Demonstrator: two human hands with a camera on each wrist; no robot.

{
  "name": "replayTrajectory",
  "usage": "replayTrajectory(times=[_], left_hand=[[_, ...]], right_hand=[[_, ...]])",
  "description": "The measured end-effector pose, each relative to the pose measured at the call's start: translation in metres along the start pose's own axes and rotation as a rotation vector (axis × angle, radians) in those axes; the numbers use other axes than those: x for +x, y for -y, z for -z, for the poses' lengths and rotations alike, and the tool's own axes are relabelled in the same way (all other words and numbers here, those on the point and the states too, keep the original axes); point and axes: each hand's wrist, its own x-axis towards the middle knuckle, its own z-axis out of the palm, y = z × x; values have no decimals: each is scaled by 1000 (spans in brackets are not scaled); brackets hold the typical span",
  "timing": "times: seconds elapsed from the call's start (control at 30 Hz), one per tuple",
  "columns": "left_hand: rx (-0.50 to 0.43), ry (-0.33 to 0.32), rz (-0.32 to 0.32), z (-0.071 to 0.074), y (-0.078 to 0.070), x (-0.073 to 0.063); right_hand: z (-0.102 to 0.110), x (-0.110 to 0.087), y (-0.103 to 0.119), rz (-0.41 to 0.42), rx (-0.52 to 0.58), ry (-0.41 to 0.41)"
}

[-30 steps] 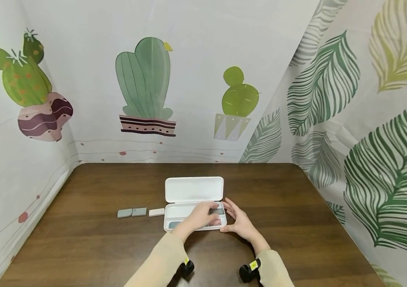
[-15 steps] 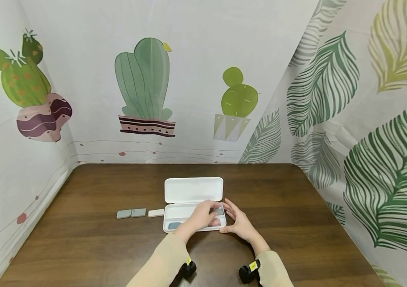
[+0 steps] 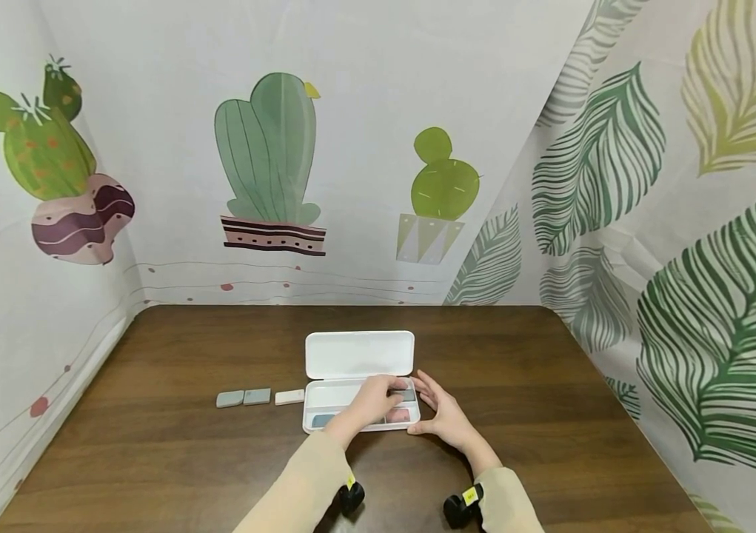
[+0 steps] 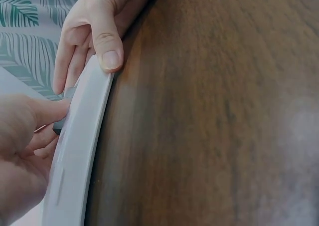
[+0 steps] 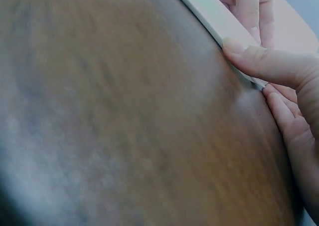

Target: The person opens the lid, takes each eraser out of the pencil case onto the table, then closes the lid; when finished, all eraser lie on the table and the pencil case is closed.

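Observation:
A white hinged case [image 3: 324,389] lies on the table with its lid [image 3: 360,355] raised at the back. Over its right half, my left hand [image 3: 371,400] reaches in. Thumb and fingers of that hand pinch a small dark grey block [image 4: 59,126], seen at the rim in the left wrist view. My right hand [image 3: 444,416] grips the case's right end, thumb at the front corner and fingers towards the back. Inside the case show a blue-grey block [image 3: 321,420] at front left and a pink block [image 3: 398,415] at front right. The left hand hides part of the interior.
Left of the case, two grey blocks [image 3: 257,396] lie side by side. A whitish block [image 3: 289,397] sits close to the case's left wall. The brown wooden table [image 3: 171,451] meets patterned cloth walls [image 3: 364,148] at the back and sides.
Both hands stay nearly where they were at the case. The left hand shifts very slightly. The case and the loose blocks keep their places.

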Motion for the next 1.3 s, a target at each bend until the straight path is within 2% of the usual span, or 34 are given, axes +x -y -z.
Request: replayTrajectory(times=[0.17,0.4,0.6,0.8,1.03,1.3], left_hand=[[-6,2,-7,2,1,0],[-11,9,27,2,1,0],[6,-11,-5,0,2,-1],[17,-57,-40,1,0,-5],[-10,-134,-68,14,0,-13],[-51,-167,-64,37,12,-25]], right_hand=[[-1,1,0,-10,-2,1],[-2,0,1,-20,5,0],[-2,0,2,-11,1,-3],[-2,0,1,1,-9,-5],[-1,0,-1,5,-31,-4],[0,1,0,8,-19,-9]])
